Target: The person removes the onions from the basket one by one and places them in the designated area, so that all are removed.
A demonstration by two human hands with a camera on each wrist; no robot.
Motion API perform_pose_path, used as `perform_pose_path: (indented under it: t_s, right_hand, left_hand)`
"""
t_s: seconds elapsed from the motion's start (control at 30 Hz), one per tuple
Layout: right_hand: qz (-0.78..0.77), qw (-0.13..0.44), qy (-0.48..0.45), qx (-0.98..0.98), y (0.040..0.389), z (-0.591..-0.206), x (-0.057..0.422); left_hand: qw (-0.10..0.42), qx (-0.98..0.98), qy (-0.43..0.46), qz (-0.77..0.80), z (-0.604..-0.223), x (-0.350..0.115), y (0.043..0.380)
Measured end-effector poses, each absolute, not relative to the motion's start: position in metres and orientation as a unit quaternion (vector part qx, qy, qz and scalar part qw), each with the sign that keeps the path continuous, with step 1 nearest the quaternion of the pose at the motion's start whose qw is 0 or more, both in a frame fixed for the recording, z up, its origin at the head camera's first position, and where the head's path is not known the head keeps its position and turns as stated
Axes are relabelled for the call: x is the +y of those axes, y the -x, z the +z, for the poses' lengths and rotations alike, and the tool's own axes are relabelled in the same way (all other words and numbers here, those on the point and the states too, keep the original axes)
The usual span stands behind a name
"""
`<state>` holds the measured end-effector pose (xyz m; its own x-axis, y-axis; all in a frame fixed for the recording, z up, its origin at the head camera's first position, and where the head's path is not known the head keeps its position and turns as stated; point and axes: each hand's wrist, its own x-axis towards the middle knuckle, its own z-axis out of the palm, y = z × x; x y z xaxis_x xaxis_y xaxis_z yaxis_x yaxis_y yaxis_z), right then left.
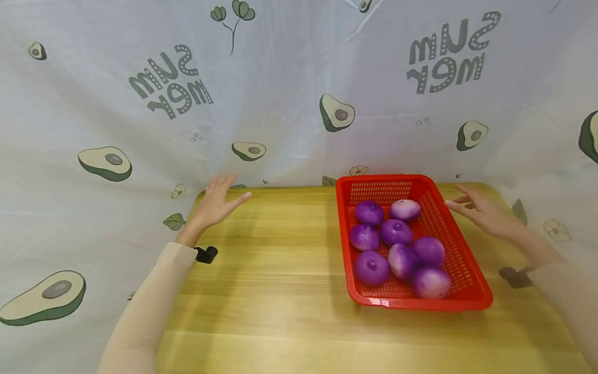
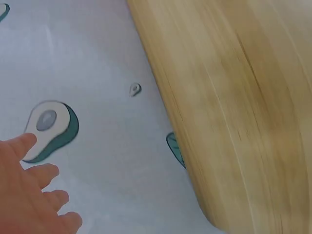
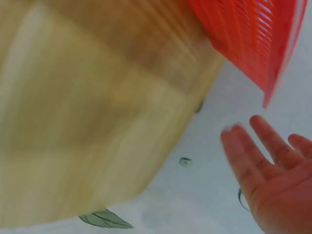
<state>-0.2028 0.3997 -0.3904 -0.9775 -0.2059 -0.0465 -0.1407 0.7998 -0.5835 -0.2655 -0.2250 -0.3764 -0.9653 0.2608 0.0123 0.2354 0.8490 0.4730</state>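
Observation:
On the right half of the table stands a red plastic basket (image 1: pixel 343 234) with slotted walls. Several purple onions (image 1: pixel 396 232) lie inside it, in a loose cluster toward the left and front. My right hand (image 1: pixel 483 212) hovers just right of the basket's right rim, fingers extended and slightly bent, holding nothing. In the right wrist view that hand (image 3: pixel 273 170) appears near the basket's corner (image 3: pixel 253 44), with a gap between them. At the table's far left corner, my left hand (image 1: pixel 212 205) is spread with the thumb out, and nothing is in it.
The wooden table (image 1: pixel 271 291) has rounded corners. A white cloth (image 1: pixel 280 88) printed with avocados, leaves and lettering hangs behind it and extends down both sides. Small black devices are strapped to both wrists, the left one (image 1: pixel 206 254) plainest.

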Motion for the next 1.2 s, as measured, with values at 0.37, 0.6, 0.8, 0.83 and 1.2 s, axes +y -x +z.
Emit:
perform_pose_path:
  t_s: [0.37, 0.6, 0.8, 0.83, 1.2]
  right_hand:
    - [-0.424, 0.067, 0.059, 0.901, 0.174, -0.42, 0.389]
    - [-0.5, -0.005, 0.031, 0.866, 0.168, -0.436, 0.383]
    - [-0.531, -0.041, 0.015, 0.846, 0.163, -0.443, 0.378]
    - [-0.531, -0.045, 0.011, 0.846, 0.163, -0.444, 0.377]
    - [-0.505, -0.086, 0.02, 0.859, 0.16, -0.45, 0.375]
  left_hand:
    - [0.07, 0.928, -0.182, 0.318, -0.368, -0.187, 0.26]
    - [0.098, 0.895, -0.237, 0.364, -0.365, -0.152, 0.257]
    - [0.1, 0.883, -0.28, 0.362, -0.357, -0.121, 0.254]
    - [0.101, 0.882, -0.287, 0.36, -0.355, -0.116, 0.253]
    - [0.134, 0.85, -0.364, 0.357, -0.347, -0.06, 0.247]
